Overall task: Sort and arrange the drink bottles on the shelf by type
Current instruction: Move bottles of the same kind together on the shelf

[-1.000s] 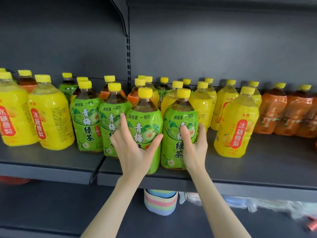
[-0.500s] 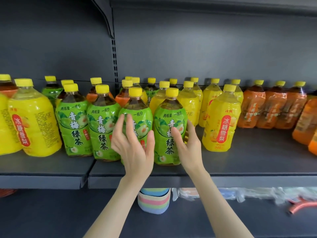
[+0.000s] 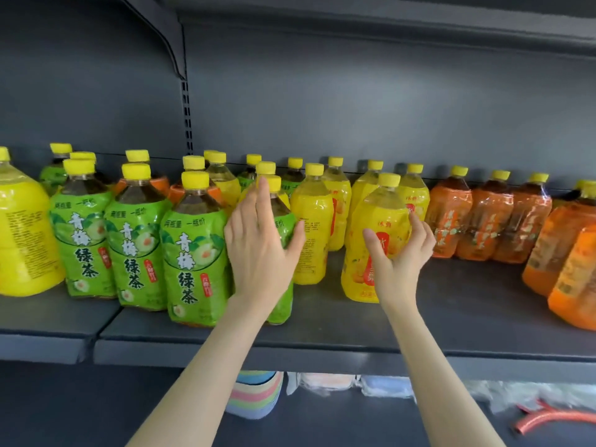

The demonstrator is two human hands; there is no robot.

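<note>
Glossy plastic bottles (image 3: 374,240), matt shelf (image 3: 354,330)

Left, near: green-label btls (image 3: 193,253), white + dk-green chars, pale plum pics, red tag. Mid: yellow-label btls (image 3: 314,227), red strip. Right: orange-label btls (image 3: 483,221). Caps (image 3: 194,179), all: yellow. Shelf (image 3: 354,321): dk grey. Below: pastel-striped stack (image 3: 254,398); orange-red hose (image 3: 548,417).

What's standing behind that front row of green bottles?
More yellow-capped bottles: orange bottles, a back green bottle and a back yellow bottle. The front green bottles hide their lower parts, so I cannot count them.
</note>
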